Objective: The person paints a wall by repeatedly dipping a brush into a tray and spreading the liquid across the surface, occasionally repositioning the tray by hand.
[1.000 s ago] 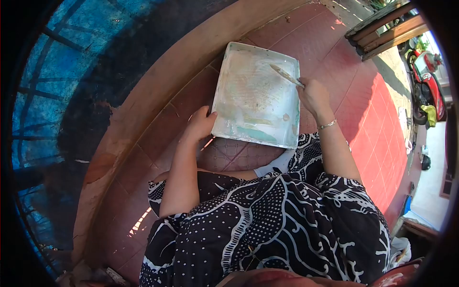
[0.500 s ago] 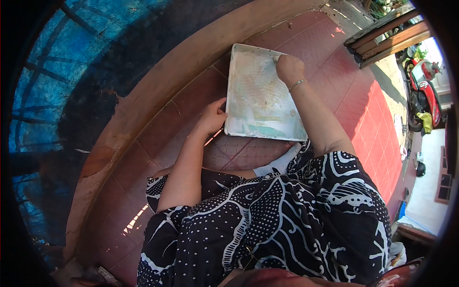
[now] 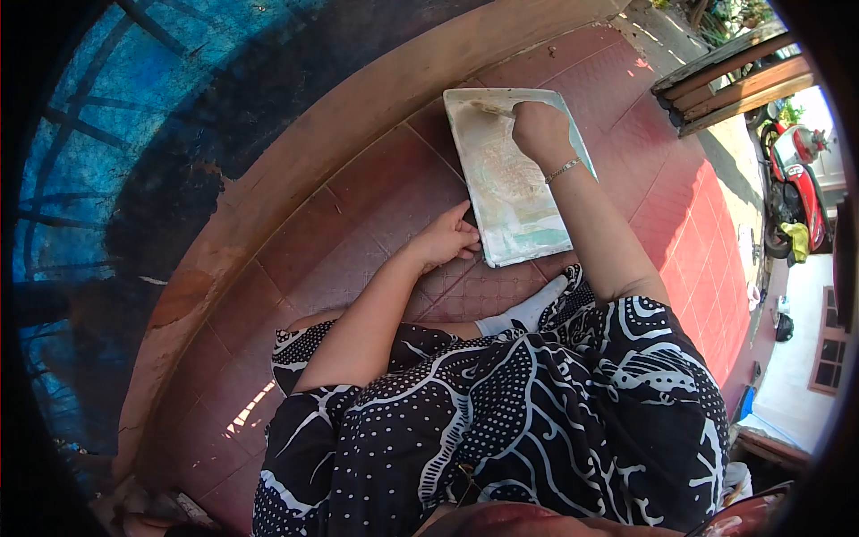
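A pale, paint-smeared rectangular tray (image 3: pixel 526 228) lies tilted on the red tiled floor in front of me. My left hand (image 3: pixel 445 237) grips its near left edge. Over the tray's far half, my right hand (image 3: pixel 535 128) is closed on a thin scraper-like tool (image 3: pixel 488 108), whose tip rests on the tray's far left corner. A bracelet sits on my right wrist. My lap, in a black-and-white patterned garment, fills the foreground.
A curved reddish-brown ledge (image 3: pixel 295 170) runs to the left, with a blue painted surface (image 3: pixel 98 161) beyond it. Wooden planks (image 3: pixel 729 76) lie at the upper right. A red motorbike (image 3: pixel 796 170) stands at the far right. My white-socked foot (image 3: pixel 528 309) rests near the tray.
The tray has turned, its near end swinging right. My right hand with the tool went from the tray's right edge to its far left corner. My left hand followed the tray's edge.
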A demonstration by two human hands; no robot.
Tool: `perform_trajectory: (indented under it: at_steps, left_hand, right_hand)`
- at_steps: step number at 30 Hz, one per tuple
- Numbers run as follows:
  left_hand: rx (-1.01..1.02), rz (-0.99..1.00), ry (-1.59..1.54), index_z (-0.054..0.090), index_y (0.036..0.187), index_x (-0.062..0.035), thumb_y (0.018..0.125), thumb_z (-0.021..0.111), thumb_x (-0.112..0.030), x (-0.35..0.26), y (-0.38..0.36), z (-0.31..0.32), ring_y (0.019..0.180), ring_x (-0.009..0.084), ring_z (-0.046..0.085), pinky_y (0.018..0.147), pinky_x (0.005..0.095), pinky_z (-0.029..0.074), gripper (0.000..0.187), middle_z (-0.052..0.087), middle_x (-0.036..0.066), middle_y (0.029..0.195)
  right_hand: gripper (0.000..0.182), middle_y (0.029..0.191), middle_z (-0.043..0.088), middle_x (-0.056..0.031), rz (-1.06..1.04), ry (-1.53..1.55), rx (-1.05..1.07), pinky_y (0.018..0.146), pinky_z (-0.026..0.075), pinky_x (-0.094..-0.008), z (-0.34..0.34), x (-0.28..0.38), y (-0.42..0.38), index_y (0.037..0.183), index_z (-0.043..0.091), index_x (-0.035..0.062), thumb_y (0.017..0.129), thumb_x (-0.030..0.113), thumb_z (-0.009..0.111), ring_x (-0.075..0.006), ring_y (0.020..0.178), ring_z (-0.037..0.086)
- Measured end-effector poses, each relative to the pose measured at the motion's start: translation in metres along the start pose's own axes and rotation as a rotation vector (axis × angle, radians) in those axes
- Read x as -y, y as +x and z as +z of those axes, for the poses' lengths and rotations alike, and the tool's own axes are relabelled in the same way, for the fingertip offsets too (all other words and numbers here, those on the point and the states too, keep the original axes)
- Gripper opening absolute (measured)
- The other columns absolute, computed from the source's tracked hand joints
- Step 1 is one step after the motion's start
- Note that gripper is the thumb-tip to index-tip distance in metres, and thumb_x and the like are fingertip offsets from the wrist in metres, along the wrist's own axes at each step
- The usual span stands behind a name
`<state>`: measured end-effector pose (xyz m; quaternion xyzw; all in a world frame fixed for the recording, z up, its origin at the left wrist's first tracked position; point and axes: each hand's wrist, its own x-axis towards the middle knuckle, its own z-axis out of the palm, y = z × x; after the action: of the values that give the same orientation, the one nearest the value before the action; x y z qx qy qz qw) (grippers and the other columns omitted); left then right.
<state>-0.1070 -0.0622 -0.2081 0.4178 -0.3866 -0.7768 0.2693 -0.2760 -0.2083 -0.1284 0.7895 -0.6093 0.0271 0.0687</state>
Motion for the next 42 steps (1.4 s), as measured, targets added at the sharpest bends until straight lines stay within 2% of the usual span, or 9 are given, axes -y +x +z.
perform_trajectory:
  at_steps: [6, 10, 16, 20, 22, 27, 35, 37, 42]
  left_hand:
    - [-0.027, -0.014, -0.262, 0.022, 0.138, 0.0, 0.088, 0.052, -0.015, 0.0, 0.006, 0.001, 0.085, 0.016, 0.056, 0.077, 0.0307, 0.049, 0.06, 0.054, 0.01, 0.104]
    - [0.082, -0.004, -0.318, 0.038, 0.125, 0.0002, 0.09, 0.051, -0.023, 0.0, 0.006, 0.005, 0.085, 0.0206, 0.059, 0.077, 0.0334, 0.05, 0.044, 0.054, 0.011, 0.102]
    - [0.145, -0.219, -0.277, 0.042, 0.116, 0.0039, 0.089, 0.054, -0.024, -0.006, -0.004, 0.01, 0.09, 0.0266, 0.06, 0.078, 0.0363, 0.051, 0.041, 0.053, 0.017, 0.105]
    - [0.094, -0.209, -0.264, 0.04, 0.119, 0.0023, 0.088, 0.057, -0.028, -0.002, 0.004, 0.003, 0.089, 0.0219, 0.058, 0.076, 0.0362, 0.05, 0.047, 0.053, 0.013, 0.102]
    - [-0.076, -0.029, -0.327, 0.042, 0.116, 0.003, 0.086, 0.059, -0.028, 0.0, 0.003, 0.003, 0.09, 0.0221, 0.057, 0.077, 0.0366, 0.05, 0.046, 0.053, 0.013, 0.101]
    - [0.015, -0.046, -0.437, 0.044, 0.113, 0.0018, 0.085, 0.062, -0.026, -0.007, -0.003, 0.002, 0.091, 0.0225, 0.057, 0.077, 0.0357, 0.05, 0.043, 0.054, 0.012, 0.101]
    - [-0.036, -0.124, -0.425, 0.048, 0.109, -0.0012, 0.083, 0.064, -0.026, -0.007, 0.003, 0.004, 0.088, 0.0223, 0.055, 0.079, 0.0373, 0.048, 0.039, 0.054, 0.012, 0.102]
    - [-0.155, 0.0, -0.489, 0.046, 0.109, -0.0019, 0.084, 0.062, -0.022, -0.011, 0.001, 0.003, 0.089, 0.027, 0.058, 0.08, 0.039, 0.05, 0.036, 0.055, 0.015, 0.1]
    - [-0.085, 0.019, -0.582, 0.043, 0.115, -0.004, 0.083, 0.062, -0.021, 0.0, 0.008, -0.009, 0.088, 0.0243, 0.058, 0.079, 0.0385, 0.049, 0.041, 0.054, 0.013, 0.102]
  right_hand:
    - [0.018, 0.081, 0.064, -0.0176, 0.16, -0.028, 0.028, 0.066, 0.049, -0.0427, 0.022, -0.016, 0.014, 0.078, 0.064, 0.005, 0.075, 0.011, 0.048, -0.0318, 0.078, 0.063]
    - [0.017, 0.079, 0.063, -0.016, -0.067, -0.029, -0.007, 0.065, 0.049, -0.0415, 0.03, 0.011, 0.0, 0.076, 0.063, 0.0046, 0.075, 0.009, 0.047, -0.03, 0.075, 0.063]
    - [0.016, 0.078, 0.062, -0.0163, -0.205, 0.013, -0.08, 0.062, 0.05, -0.0394, 0.012, 0.009, -0.017, 0.073, 0.065, 0.0045, 0.074, 0.011, 0.051, -0.03, 0.071, 0.063]
    - [0.016, 0.081, 0.061, -0.0169, -0.088, 0.011, -0.096, 0.063, 0.05, -0.0399, 0.025, 0.008, -0.016, 0.078, 0.065, 0.0051, 0.075, 0.011, 0.05, -0.0302, 0.072, 0.063]
    - [0.016, 0.082, 0.061, -0.0167, -0.062, -0.003, -0.053, 0.063, 0.05, -0.04, 0.026, 0.02, -0.019, 0.08, 0.065, 0.0054, 0.075, 0.011, 0.05, -0.0304, 0.073, 0.063]
    - [0.016, 0.081, 0.06, -0.0152, -0.172, 0.161, 0.029, 0.065, 0.049, -0.0395, 0.014, 0.036, -0.045, 0.084, 0.064, 0.0061, 0.076, 0.012, 0.052, -0.03, 0.075, 0.062]
    - [0.029, 0.077, 0.066, -0.012, 0.338, 0.861, 0.238, 0.062, 0.045, -0.0322, 0.008, -0.044, -0.04, 0.1, 0.065, 0.0024, 0.078, 0.02, 0.058, -0.0186, 0.062, 0.059]
    - [0.023, 0.067, 0.063, -0.011, 0.456, 0.837, 0.236, 0.052, 0.042, -0.0305, 0.001, -0.047, -0.034, 0.09, 0.065, -0.0034, 0.078, 0.014, 0.057, -0.0142, 0.054, 0.054]
    - [0.018, 0.062, 0.061, -0.0123, 0.669, 1.113, 0.301, 0.04, 0.035, -0.0296, 0.008, -0.064, -0.009, 0.074, 0.061, -0.0054, 0.078, 0.011, 0.055, -0.0147, 0.046, 0.05]
